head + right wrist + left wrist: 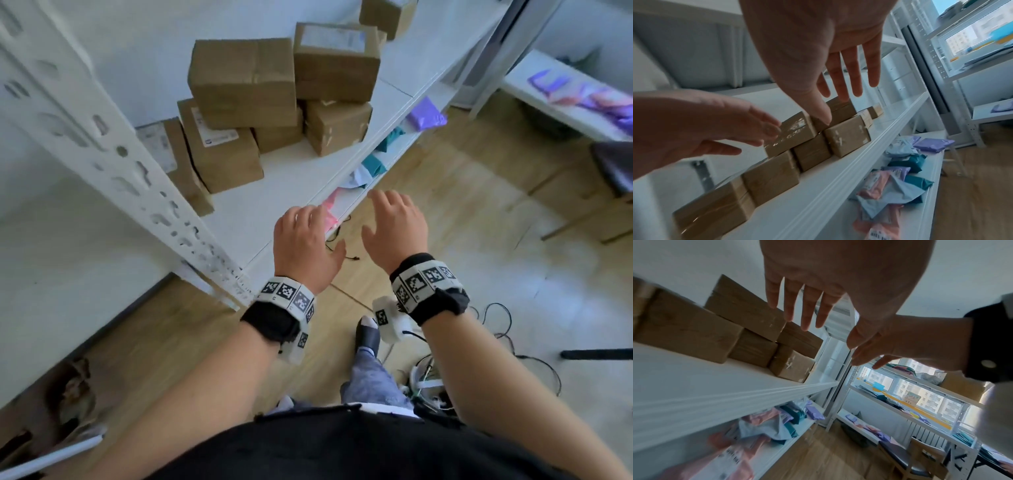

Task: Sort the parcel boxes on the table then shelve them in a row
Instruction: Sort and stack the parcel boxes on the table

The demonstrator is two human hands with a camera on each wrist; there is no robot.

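Several brown cardboard parcel boxes [243, 78] sit stacked in two layers on the white shelf board [274, 192]. One upper box [335, 61] carries a white label, and so does a lower box [222, 150]. My left hand [305, 233] hovers over the shelf's front edge, fingers straight, holding nothing. Beside it my right hand [394, 222] is spread and empty, just off the edge. The wrist views show both palms, left hand [803, 305] and right hand [838, 73], facing the boxes [846, 139] without touching them.
A perforated white upright [113, 150] stands at the shelf's left corner. Coloured mailer bags [900, 178] lie on the shelf below. A second rack [565, 99] with purple bags is at the right. Cables [496, 325] lie on the wooden floor, with a chair [920, 456] farther off.
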